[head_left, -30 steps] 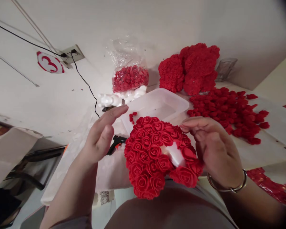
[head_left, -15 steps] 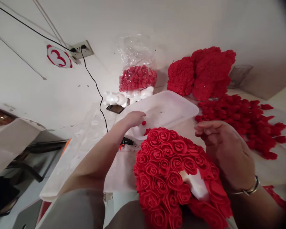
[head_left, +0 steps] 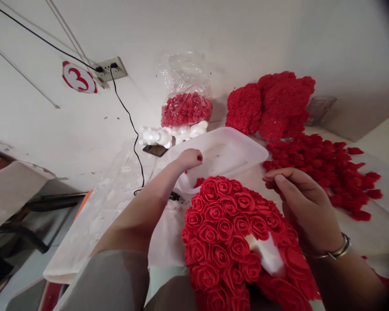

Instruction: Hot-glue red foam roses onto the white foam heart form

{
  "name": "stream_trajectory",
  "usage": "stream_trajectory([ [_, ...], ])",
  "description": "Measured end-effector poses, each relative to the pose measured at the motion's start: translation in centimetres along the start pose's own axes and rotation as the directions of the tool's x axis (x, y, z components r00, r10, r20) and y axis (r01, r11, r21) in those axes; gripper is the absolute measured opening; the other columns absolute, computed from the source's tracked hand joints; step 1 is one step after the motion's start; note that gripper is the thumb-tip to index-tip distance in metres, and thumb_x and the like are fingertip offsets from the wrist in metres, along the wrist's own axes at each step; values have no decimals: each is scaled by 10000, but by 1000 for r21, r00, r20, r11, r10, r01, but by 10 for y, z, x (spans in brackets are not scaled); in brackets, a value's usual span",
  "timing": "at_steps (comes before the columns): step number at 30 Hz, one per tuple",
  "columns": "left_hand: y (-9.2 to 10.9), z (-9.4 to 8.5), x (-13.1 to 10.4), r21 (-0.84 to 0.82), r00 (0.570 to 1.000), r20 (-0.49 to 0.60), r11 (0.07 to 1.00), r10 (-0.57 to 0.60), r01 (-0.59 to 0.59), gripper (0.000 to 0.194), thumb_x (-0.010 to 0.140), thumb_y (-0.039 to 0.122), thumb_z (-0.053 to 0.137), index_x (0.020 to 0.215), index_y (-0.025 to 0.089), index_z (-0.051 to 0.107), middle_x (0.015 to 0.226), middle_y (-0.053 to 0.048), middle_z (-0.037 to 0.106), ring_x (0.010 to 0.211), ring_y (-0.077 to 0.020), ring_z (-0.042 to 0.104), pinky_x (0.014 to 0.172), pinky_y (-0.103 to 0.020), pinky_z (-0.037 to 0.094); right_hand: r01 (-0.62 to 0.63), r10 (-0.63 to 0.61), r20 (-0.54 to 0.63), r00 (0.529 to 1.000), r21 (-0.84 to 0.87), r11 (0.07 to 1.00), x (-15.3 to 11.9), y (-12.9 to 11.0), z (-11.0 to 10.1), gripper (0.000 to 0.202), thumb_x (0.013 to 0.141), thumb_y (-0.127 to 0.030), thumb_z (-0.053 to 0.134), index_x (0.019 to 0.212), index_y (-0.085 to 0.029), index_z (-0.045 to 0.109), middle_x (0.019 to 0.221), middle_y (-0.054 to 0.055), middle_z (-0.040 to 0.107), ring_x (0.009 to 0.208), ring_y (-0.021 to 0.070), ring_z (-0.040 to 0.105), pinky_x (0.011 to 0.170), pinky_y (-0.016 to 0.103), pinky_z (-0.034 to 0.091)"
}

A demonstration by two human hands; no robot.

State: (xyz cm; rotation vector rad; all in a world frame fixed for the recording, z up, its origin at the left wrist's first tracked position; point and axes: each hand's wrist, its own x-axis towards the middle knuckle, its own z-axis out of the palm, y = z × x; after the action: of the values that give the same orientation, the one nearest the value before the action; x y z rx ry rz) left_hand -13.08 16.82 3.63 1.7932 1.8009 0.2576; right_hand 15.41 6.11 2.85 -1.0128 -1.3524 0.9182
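My left hand [head_left: 189, 159] is over the translucent plastic tray [head_left: 236, 140], its fingers closed on a small red foam piece [head_left: 199, 158]. A few red bits lie in the tray's near end. Close to me stands a form covered in red foam roses [head_left: 220, 224], with a bare white patch [head_left: 270, 255] on its right side. My right hand [head_left: 306, 207], with a bracelet at the wrist, is raised just right of the roses. Its thumb presses against the curled fingers; anything between them is hidden.
Loose red foam petals [head_left: 324, 168] spread over the table at right. Behind them stand finished-looking red rose shapes [head_left: 272, 106]. A clear bag of red flowers [head_left: 187, 108], white foam figures [head_left: 157, 136], a phone [head_left: 154, 150] and a black corded tool [head_left: 174, 196] are further back.
My left hand has closed on a small red piece from the tray and its fingers have curled inward. My right thumb has come up against its fingers. The view has shifted slightly.
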Motion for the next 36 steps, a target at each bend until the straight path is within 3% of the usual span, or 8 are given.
stream_trajectory([
  [8, 58, -34, -70, -693, 947, -135, 655, 291, -300, 455, 846, 536, 682, 1146, 224, 542, 975, -43, 693, 739, -88, 626, 672, -229, 485, 255, -254, 119, 960, 5, 967, 46, -16, 24, 191, 847, -335, 707, 1010, -236, 700, 945, 42, 735, 820, 176, 671, 753, 338, 560],
  [14, 84, -24, -90, -883, 901, -56, 399, 431, -246, 553, 620, 556, 876, 978, 220, 620, 876, -1, 663, 832, -119, 635, 752, -245, 510, 463, -475, 234, 848, 107, 880, 59, -40, 54, 344, 812, -294, 758, 1147, -290, 680, 1151, 36, 721, 1001, 184, 693, 900, 382, 583],
  [20, 88, -22, -97, -922, 912, -66, 325, 405, -211, 478, 658, 465, 890, 972, 207, 639, 873, -5, 697, 796, -105, 645, 739, -234, 488, 496, -501, 151, 852, 73, 865, 54, -43, 53, 230, 856, -252, 713, 1084, -280, 726, 1148, 37, 747, 1098, 204, 694, 948, 400, 581],
  [23, 68, -30, -109, -838, 941, -192, 452, 278, -304, 430, 780, 519, 776, 1024, 212, 601, 906, -51, 736, 835, -150, 684, 782, -289, 512, 452, -454, 116, 883, 50, 891, 48, -40, 40, 238, 894, -246, 664, 1126, -263, 715, 1102, 44, 769, 971, 184, 738, 869, 369, 615],
  [25, 40, -35, -121, -663, 940, -301, 674, 158, -326, 388, 891, 551, 606, 1083, 215, 576, 979, -87, 745, 933, -190, 702, 852, -342, 531, 396, -398, 74, 915, 32, 917, 43, -34, 30, 260, 896, -243, 661, 1152, -262, 704, 1036, 39, 777, 868, 166, 744, 806, 342, 624],
  [27, 3, -37, -134, -325, 911, -413, 934, 3, -150, 388, 944, 544, 443, 1138, 227, 558, 1049, -79, 736, 1002, -194, 698, 898, -351, 533, 307, -307, 8, 952, 37, 951, 38, -26, 20, 281, 872, -259, 692, 1152, -274, 695, 983, 25, 773, 825, 162, 738, 761, 323, 623],
  [32, -83, -12, -162, -53, 852, -432, 952, -294, 302, 423, 791, 535, 605, 1035, 190, 626, 1048, -129, 726, 1020, -319, 667, 884, -433, 486, 176, -172, -61, 983, 54, 983, 31, -1, 8, 222, 832, -327, 744, 1043, -271, 701, 912, 12, 755, 830, 179, 724, 739, 327, 617],
  [36, -112, 22, -168, 84, 860, -330, 896, -388, 437, 521, 697, 555, 703, 1061, 187, 637, 1073, -143, 727, 1005, -351, 675, 801, -398, 476, 144, -142, -43, 989, 40, 989, 30, 9, 10, 260, 807, -362, 781, 1046, -275, 730, 928, 19, 761, 844, 191, 723, 792, 355, 614],
])
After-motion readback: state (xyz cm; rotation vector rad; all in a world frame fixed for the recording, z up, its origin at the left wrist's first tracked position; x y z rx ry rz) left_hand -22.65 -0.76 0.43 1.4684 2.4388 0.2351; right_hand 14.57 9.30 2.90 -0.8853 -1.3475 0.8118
